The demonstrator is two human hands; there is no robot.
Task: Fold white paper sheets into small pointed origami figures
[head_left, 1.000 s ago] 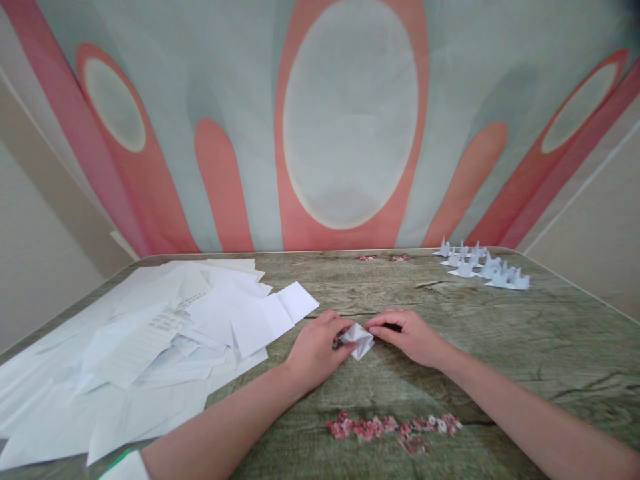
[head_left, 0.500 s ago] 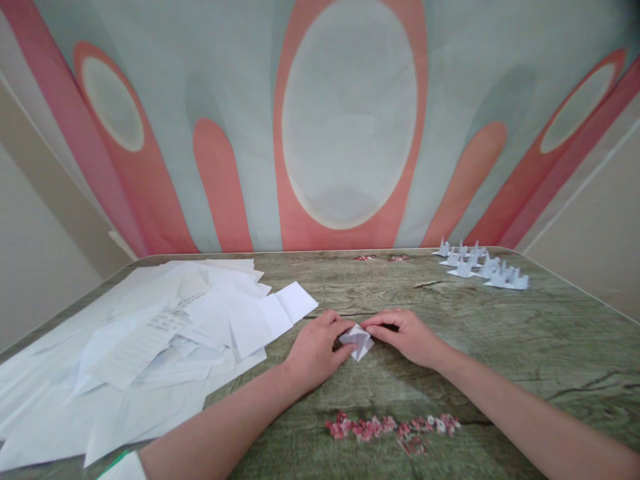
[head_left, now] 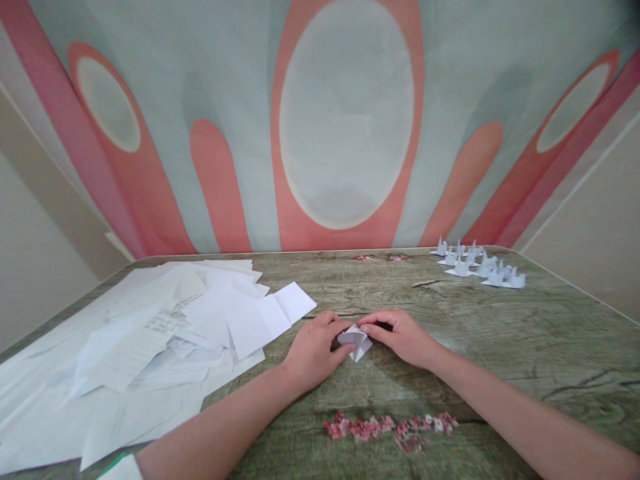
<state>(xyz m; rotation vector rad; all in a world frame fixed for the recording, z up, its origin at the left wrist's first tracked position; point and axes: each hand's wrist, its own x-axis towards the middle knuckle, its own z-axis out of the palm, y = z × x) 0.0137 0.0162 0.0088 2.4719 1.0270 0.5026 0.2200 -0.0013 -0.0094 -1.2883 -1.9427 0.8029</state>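
Observation:
A small folded white paper (head_left: 359,348) rests near the middle of the wood-grain table (head_left: 480,360). My left hand (head_left: 316,348) has its left side between thumb and fingers, the thumb lying across the front fold. At the upper right edge, my right hand (head_left: 399,335) pinches the same paper with thumb and index finger. Part of its top is hidden by my fingertips. The folds stand a little open towards me.
A wide heap of loose white sheets (head_left: 145,373), some printed, covers the left side. By it lies a creased white paper piece (head_left: 295,303). Several folded paper cranes (head_left: 463,268) stand at the back right. Pink flower patterns (head_left: 367,427) mark the table's near side.
My right fingertips have shifted slightly left, over the paper's upper edge, and its top fold looks pressed lower. My left hand keeps its hold. The whole view has drifted a little.

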